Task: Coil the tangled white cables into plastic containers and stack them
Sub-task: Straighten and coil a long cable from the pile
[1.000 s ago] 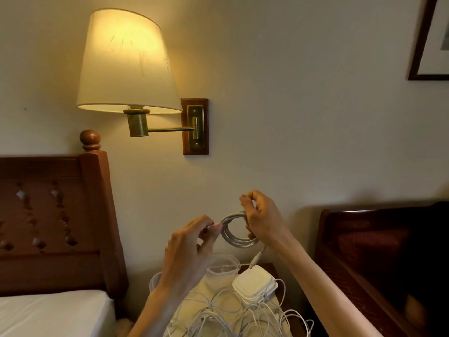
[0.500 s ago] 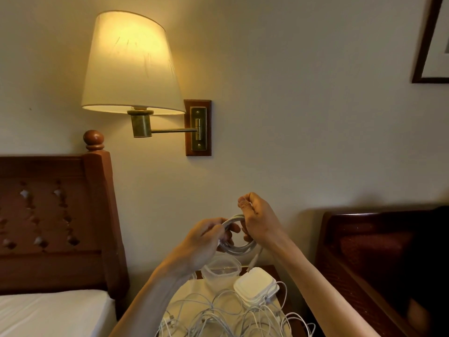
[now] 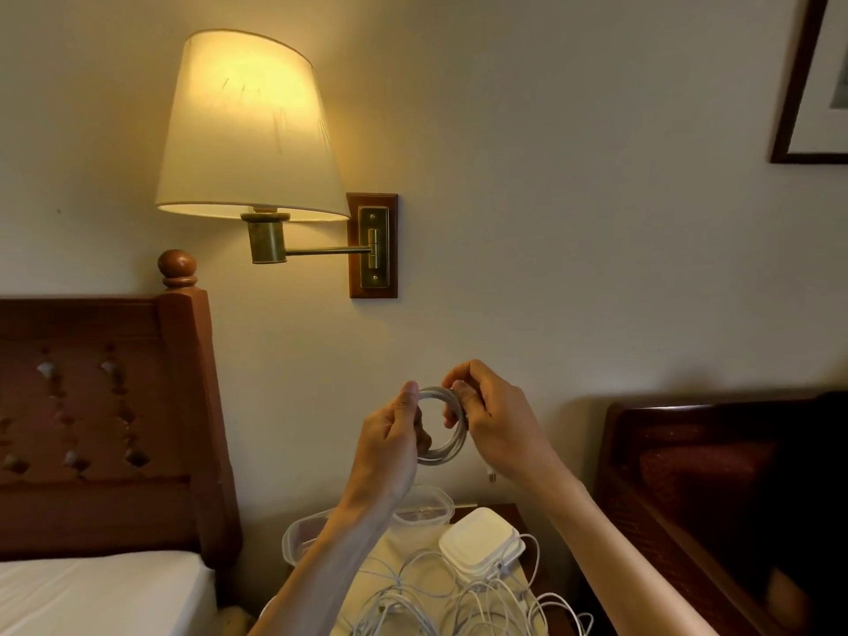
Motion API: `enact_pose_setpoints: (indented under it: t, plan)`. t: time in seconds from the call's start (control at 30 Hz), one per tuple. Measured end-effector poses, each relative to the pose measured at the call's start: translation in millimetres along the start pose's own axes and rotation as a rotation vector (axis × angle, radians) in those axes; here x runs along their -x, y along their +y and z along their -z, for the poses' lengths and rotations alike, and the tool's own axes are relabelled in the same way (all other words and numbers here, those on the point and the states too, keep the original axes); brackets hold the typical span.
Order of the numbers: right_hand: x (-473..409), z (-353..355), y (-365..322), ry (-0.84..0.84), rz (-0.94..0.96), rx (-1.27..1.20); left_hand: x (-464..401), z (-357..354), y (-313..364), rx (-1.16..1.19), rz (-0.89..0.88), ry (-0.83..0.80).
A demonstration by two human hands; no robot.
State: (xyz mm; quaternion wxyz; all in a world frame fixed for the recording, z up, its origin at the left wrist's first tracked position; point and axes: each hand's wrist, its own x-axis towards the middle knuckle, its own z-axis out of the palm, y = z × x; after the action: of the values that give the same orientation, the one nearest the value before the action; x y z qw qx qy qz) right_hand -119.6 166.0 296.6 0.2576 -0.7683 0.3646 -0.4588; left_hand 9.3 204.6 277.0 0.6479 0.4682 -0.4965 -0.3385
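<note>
Your left hand (image 3: 390, 445) and right hand (image 3: 493, 420) both pinch one coiled white cable (image 3: 443, 426) with curled fingers, holding it above the worktop (image 3: 514, 511). Below lie two clear containers (image 3: 424, 507), one stack of white lids (image 3: 482, 541) and the tangled cables (image 3: 440, 594).

No text, label, brand, number or sign can be read anywhere in the view; the dark-framed picture (image 3: 821, 84) hanging at the wall's upper right corner is too cropped to show any lettering.
</note>
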Motion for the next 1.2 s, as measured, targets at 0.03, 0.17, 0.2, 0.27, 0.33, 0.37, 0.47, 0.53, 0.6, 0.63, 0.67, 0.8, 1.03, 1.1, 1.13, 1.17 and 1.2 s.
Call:
enact_pose_setpoints:
  t: [0.03, 0.17, 0.2, 0.27, 0.33, 0.37, 0.47, 0.53, 0.6, 0.63, 0.67, 0.8, 1.03, 1.1, 1.13, 1.17, 1.2]
  plan:
    - [2.9, 2.3, 3.6, 0.032, -0.005, 0.043, -2.0, 0.1, -0.2, -0.02, -0.023, 0.028]
    - [15.5, 10.0, 13.1, 0.093, -0.052, 0.181, -6.3, 2.5, -3.3, -0.073, -0.065, 0.076]
    - [17.5, 11.5, 13.4, 0.093, -0.074, 0.192, -6.1, 2.7, -4.7, -0.08, -0.075, 0.074]
    - [18.6, 16.1, 10.8, 0.086, -0.157, 0.097, -5.5, 2.7, -8.5, -0.125, -0.095, 0.075]
    - [17.9, 20.7, 3.8, 0.048, -0.285, -0.212, -5.3, 2.4, -12.8, -0.178, -0.122, 0.086]
    - [17.9, 21.8, -0.7, 0.036, -0.323, -0.339, -5.4, 1.9, -14.5, -0.195, -0.135, 0.091]
    - [17.7, 12.3, -7.2, 0.098, -0.35, -0.531, -6.8, -0.3, -18.3, -0.215, -0.162, 0.091]
    - [17.9, 2.2, -6.4, 0.179, -0.326, -0.54, -8.5, -1.5, -19.5, -0.212, -0.16, 0.095]
    - [20.8, -9.6, -0.5, 0.224, -0.246, -0.418, -8.8, -1.4, -19.3, -0.198, -0.14, 0.108]
    - [22.6, -15.3, 3.6, 0.25, -0.182, -0.273, -8.5, -1.0, -18.6, -0.185, -0.125, 0.114]
    - [23.5, -21.0, 8.2, 0.293, -0.107, -0.093, -8.2, -0.3, -18.0, -0.169, -0.107, 0.116]
    - [22.9, -31.1, 22.9, 0.345, 0.167, 0.071, -6.0, -0.1, -12.0, -0.073, -0.028, 0.09]
    - [19.6, -15.0, 23.3, 0.107, 0.187, -0.236, -7.3, 5.3, -2.5, 0.069, 0.028, 0.036]
    - [19.4, -8.7, 22.0, -0.009, 0.161, -0.255, -9.0, 6.7, -1.3, 0.07, 0.039, 0.031]
    - [19.3, -6.7, 20.9, -0.047, 0.149, -0.246, -10.1, 7.3, -1.2, 0.078, 0.047, 0.029]
    - [19.2, -4.9, 20.0, -0.072, 0.14, -0.229, -11.2, 7.5, -1.7, 0.088, 0.056, 0.026]
    - [19.0, -2.9, 18.9, -0.093, 0.132, -0.208, -11.7, 7.6, -2.5, 0.102, 0.068, 0.024]
